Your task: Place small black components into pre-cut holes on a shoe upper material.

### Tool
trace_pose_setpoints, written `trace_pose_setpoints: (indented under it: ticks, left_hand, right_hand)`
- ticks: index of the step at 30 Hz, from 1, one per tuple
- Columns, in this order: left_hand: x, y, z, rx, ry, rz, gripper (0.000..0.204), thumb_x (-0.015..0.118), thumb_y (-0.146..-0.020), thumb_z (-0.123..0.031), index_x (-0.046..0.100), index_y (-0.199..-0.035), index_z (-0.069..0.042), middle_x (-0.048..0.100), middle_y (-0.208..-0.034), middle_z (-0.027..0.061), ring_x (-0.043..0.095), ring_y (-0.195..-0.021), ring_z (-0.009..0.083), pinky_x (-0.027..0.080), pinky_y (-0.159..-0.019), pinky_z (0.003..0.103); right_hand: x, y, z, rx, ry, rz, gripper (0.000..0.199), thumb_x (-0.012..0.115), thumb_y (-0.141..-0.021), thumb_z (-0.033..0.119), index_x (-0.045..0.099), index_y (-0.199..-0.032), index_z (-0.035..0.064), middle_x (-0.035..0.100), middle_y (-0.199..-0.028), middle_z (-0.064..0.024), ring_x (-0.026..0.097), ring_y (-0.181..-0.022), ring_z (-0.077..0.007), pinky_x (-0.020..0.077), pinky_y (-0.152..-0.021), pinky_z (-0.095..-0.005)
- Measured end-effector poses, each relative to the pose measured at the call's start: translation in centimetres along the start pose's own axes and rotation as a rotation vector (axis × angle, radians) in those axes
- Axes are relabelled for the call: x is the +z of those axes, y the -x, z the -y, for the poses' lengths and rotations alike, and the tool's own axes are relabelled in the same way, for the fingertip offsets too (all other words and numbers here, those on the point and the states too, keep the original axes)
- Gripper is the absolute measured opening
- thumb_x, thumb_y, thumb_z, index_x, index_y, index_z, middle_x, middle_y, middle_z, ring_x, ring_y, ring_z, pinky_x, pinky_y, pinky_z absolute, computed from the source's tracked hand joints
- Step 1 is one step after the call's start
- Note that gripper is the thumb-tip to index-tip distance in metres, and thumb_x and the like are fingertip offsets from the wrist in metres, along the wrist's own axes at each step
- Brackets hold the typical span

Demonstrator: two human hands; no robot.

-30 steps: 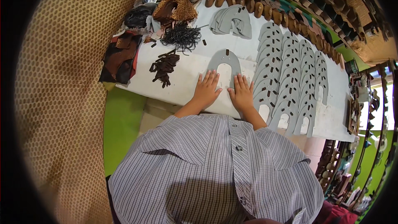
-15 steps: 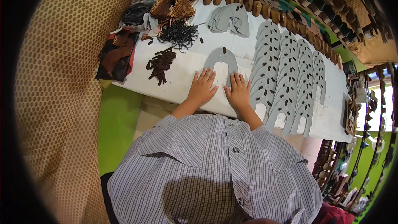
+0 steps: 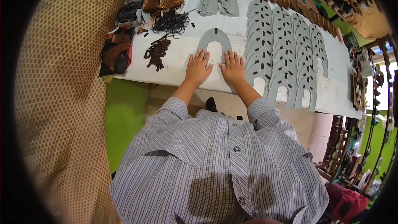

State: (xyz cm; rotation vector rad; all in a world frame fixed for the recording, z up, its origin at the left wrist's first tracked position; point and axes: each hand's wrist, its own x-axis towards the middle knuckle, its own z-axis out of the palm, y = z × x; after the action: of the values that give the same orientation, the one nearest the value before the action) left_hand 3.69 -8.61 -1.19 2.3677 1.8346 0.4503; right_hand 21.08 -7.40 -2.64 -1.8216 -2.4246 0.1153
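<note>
From the hands point(image 3: 198, 68), bare counter point(image 3: 179, 49) opens toward ten o'clock; overlapping grey pieces point(image 3: 278, 52) block three, dark strips point(image 3: 156, 52) nine.

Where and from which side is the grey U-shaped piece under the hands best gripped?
Probably by both legs, from the near side: the U-shaped piece lies flat and opens that way, with left hand and right hand over the legs.

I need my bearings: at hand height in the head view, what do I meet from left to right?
Patterned gold cloth, brown-and-black scraps, dark brown strips, left hand, right hand, columns of gray U-shaped pieces.
</note>
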Motion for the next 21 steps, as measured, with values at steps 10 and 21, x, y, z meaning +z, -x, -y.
trace_pose_setpoints:
  ticks: [10, 21]
  left_hand:
    - [0.9, 4.6, 0.0, -0.163, -0.114, -0.033, 0.057, 0.045, -0.087, -0.038, 0.036, -0.135, -0.008, 0.031, -0.142, 0.0151, 0.026, -0.132, 0.0282, 0.016, -0.107, 0.048]
    - [0.3, 7.7, 1.5, -0.089, -0.05, -0.042, 0.06, 0.048, -0.085, -0.041, 0.035, -0.136, -0.013, 0.03, -0.142, 0.0137, 0.026, -0.132, 0.0292, 0.017, -0.106, 0.051]
  right_hand:
    - [0.7, 4.2, 1.3, -0.04, -0.106, -0.025, 0.067, 0.036, -0.089, 0.049, 0.028, -0.138, 0.0036, 0.021, -0.145, -0.0172, 0.019, -0.135, -0.0312, 0.0145, -0.109, -0.0461]
    - [-2.1, 5.4, 3.9, -0.047, 0.032, -0.107, 0.049, 0.049, -0.086, 0.037, 0.05, -0.122, 0.0037, 0.045, -0.129, -0.0158, 0.042, -0.12, -0.0304, 0.0313, -0.099, -0.0454]
